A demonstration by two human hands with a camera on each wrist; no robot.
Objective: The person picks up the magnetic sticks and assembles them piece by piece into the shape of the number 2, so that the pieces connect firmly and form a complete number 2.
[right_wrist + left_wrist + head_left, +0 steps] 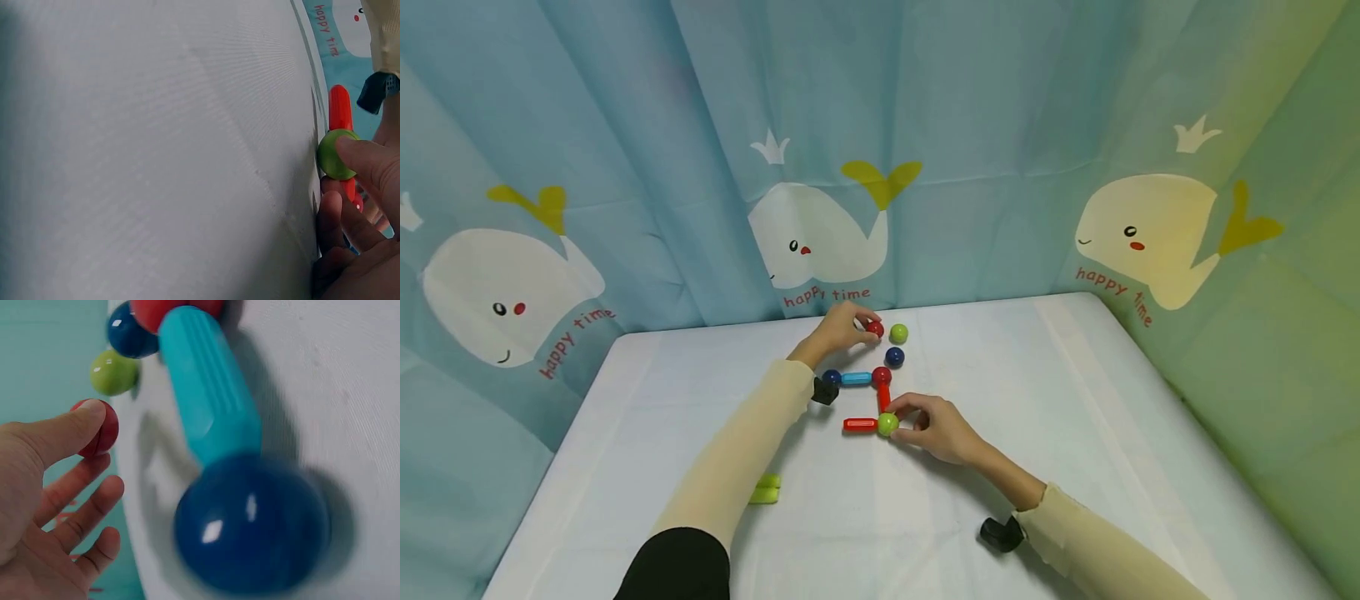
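Observation:
My left hand (841,327) pinches a red ball (105,430) between thumb and index finger, near the table's back edge. Below that wrist, a dark blue ball (250,525) joins a light blue rod (856,378), whose other end meets a second red ball (882,377). From there one red rod (883,397) runs toward a green ball (887,424), and another red rod (860,425) sticks out leftward from it. My right hand (942,429) pinches this green ball with thumb and fingers. Its lower fingers are partly hidden in the right wrist view.
A loose green ball (898,333) and a loose blue ball (894,357) lie just right of my left hand. Yellow-green rods (765,490) lie partly behind the left forearm. A whale-print curtain (985,150) stands behind the white table (1075,417).

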